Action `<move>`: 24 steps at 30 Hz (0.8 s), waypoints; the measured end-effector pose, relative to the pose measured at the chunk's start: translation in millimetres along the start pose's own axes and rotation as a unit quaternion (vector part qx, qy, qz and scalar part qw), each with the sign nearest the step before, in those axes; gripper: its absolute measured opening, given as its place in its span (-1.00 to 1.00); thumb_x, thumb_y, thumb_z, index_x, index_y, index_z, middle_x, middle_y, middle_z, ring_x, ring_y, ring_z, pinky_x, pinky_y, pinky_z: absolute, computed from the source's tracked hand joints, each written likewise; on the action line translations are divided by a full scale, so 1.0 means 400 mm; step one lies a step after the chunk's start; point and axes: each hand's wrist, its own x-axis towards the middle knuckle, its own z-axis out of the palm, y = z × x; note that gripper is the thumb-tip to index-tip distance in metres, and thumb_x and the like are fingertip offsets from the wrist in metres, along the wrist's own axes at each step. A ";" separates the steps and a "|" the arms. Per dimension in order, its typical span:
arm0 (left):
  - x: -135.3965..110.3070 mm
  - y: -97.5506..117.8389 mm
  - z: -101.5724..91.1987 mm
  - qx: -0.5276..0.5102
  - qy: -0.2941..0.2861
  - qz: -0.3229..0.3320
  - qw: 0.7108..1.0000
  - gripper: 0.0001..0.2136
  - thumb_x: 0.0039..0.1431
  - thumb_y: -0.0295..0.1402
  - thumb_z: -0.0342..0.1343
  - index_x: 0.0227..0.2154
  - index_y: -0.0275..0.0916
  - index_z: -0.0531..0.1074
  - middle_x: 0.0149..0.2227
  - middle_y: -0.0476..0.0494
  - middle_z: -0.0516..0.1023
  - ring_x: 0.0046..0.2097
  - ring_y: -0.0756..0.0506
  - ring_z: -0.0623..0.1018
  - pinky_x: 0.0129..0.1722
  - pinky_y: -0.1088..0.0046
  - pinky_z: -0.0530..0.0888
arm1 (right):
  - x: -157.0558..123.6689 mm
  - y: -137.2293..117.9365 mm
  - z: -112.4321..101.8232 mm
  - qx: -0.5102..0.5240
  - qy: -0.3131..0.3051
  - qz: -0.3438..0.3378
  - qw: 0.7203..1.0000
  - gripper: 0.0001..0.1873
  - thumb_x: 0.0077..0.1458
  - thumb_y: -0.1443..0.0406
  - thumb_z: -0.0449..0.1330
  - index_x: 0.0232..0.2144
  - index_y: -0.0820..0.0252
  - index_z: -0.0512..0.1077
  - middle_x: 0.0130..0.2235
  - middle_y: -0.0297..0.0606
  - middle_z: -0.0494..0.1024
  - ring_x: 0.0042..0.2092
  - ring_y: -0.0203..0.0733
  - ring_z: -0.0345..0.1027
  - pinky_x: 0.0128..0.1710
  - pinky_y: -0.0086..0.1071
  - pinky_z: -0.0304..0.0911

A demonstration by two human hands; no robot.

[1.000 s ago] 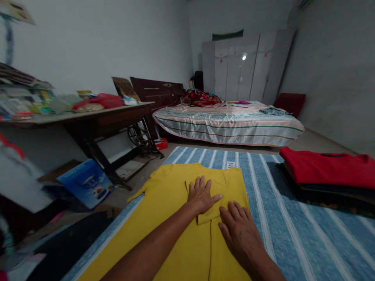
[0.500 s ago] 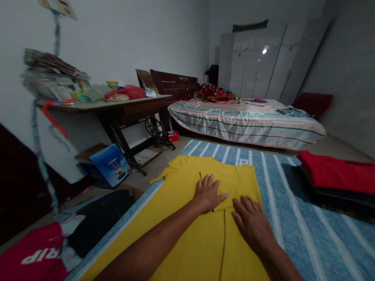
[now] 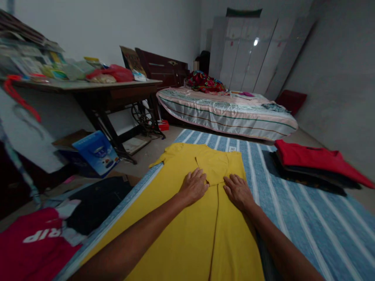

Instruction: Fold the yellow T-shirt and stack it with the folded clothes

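A long yellow garment point(image 3: 187, 230) lies spread over a blue-and-white striped cloth point(image 3: 263, 175). Its right side is folded inward, with one sleeve laid back across the upper part. My left hand point(image 3: 193, 186) rests flat on the fabric, just left of the folded sleeve's lower edge, fingers stretched out. On the folded strip at the right, my right hand point(image 3: 238, 191) lies palm down with its fingers extended near the sleeve's lower edge. Neither hand grips the cloth.
A stack of folded clothes with a red one on top point(image 3: 313, 156) sits to the right. Red clothing point(image 3: 32, 242) and dark clothing point(image 3: 99, 203) lie at lower left. Beyond are a cluttered sewing-machine table point(image 3: 111, 88), a blue box point(image 3: 98, 152) and a bed point(image 3: 228, 113).
My left hand has slid down and left off the folded sleeve. My right hand has moved slightly toward the sleeve's lower edge. The view has turned a little to the right.
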 end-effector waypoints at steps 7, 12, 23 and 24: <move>-0.237 0.111 0.020 -0.039 0.003 0.167 0.985 -0.60 0.21 -0.22 -0.06 0.08 -0.22 0.25 0.27 -0.26 0.17 0.32 -0.21 0.04 0.24 0.14 0.06 | -0.001 -0.020 -0.058 -0.007 -0.028 0.012 1.000 -0.60 0.28 0.20 -0.07 0.11 0.17 0.26 0.06 -0.08 0.34 0.11 -0.03 0.10 0.06 -0.23 0.00; -0.343 0.181 0.035 -0.061 -0.037 0.235 0.969 -0.56 0.21 -0.19 -0.01 0.12 -0.19 0.20 0.28 -0.24 0.14 0.32 -0.20 0.04 0.25 0.15 0.04 | -0.051 -0.075 -0.093 -0.001 -0.036 0.027 0.999 -0.57 0.28 0.14 -0.07 0.11 0.21 0.21 0.09 -0.05 0.28 0.11 -0.01 0.06 0.07 -0.19 -0.05; -0.439 0.172 0.056 -0.063 -0.057 0.228 0.970 -0.60 0.22 -0.19 -0.04 0.09 -0.15 0.25 0.28 -0.21 0.16 0.32 -0.19 0.06 0.25 0.09 0.00 | -0.212 -0.192 -0.099 0.018 -0.058 0.064 0.996 -0.45 0.28 0.03 -0.11 0.15 0.24 0.19 0.19 0.00 0.20 0.22 0.04 -0.03 0.15 -0.12 -0.08; -0.443 0.169 0.057 -0.063 -0.056 0.224 0.971 -0.61 0.22 -0.20 -0.04 0.09 -0.15 0.25 0.28 -0.20 0.16 0.31 -0.19 0.06 0.25 0.09 0.01 | -0.218 -0.198 -0.097 0.018 -0.059 0.067 0.996 -0.43 0.28 0.03 -0.12 0.17 0.26 0.18 0.21 0.02 0.17 0.24 0.05 -0.05 0.16 -0.10 -0.10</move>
